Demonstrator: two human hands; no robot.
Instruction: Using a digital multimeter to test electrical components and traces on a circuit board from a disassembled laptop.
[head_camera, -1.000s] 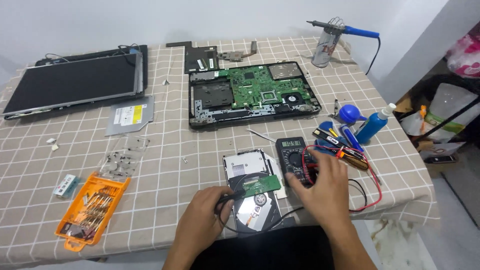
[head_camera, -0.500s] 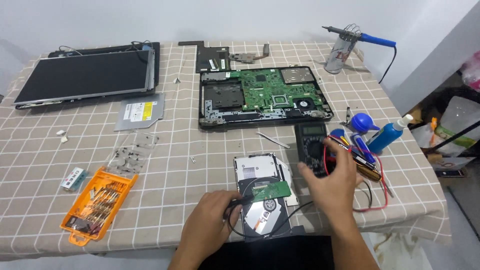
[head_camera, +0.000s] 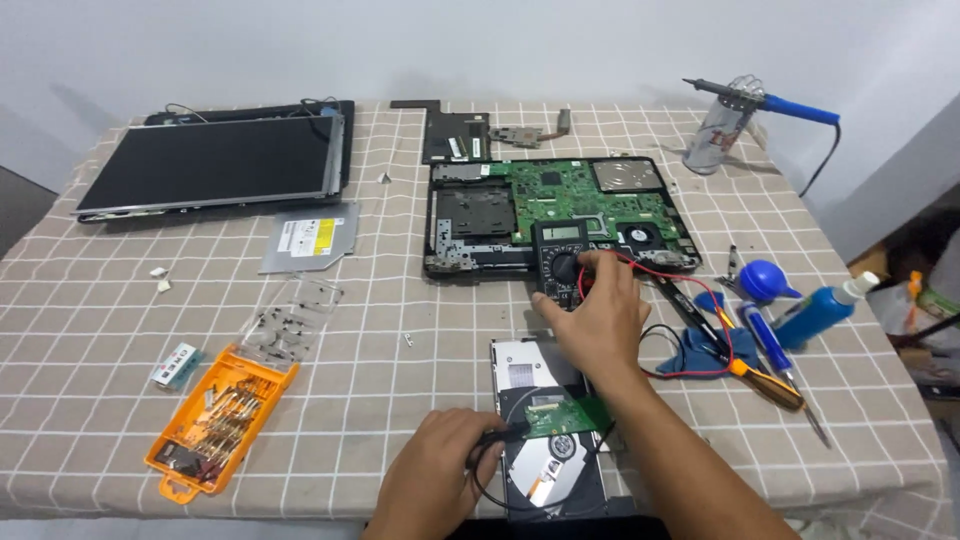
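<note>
My right hand (head_camera: 592, 312) grips a black multimeter (head_camera: 558, 258) that rests on the front edge of an opened laptop base (head_camera: 470, 215) with a green board. Red and black leads (head_camera: 690, 340) trail from the meter to the right. My left hand (head_camera: 432, 482) pinches a black probe (head_camera: 502, 434) whose tip touches a small green circuit board (head_camera: 570, 415). That board lies on an opened optical drive (head_camera: 545, 455) with a shiny disc area, at the table's near edge.
A laptop screen panel (head_camera: 210, 165) lies far left, a silver drive (head_camera: 310, 238) beside it. An orange bit case (head_camera: 215, 420) and a bag of screws (head_camera: 290, 320) sit near left. Screwdrivers (head_camera: 770, 360), a blue blower (head_camera: 765, 280), a blue bottle (head_camera: 820, 312) and a soldering iron (head_camera: 770, 102) stand right.
My right hand has carried the multimeter away from the drive up to the laptop base. The left hand keeps the probe on the green board. The camera view has shifted nearer.
</note>
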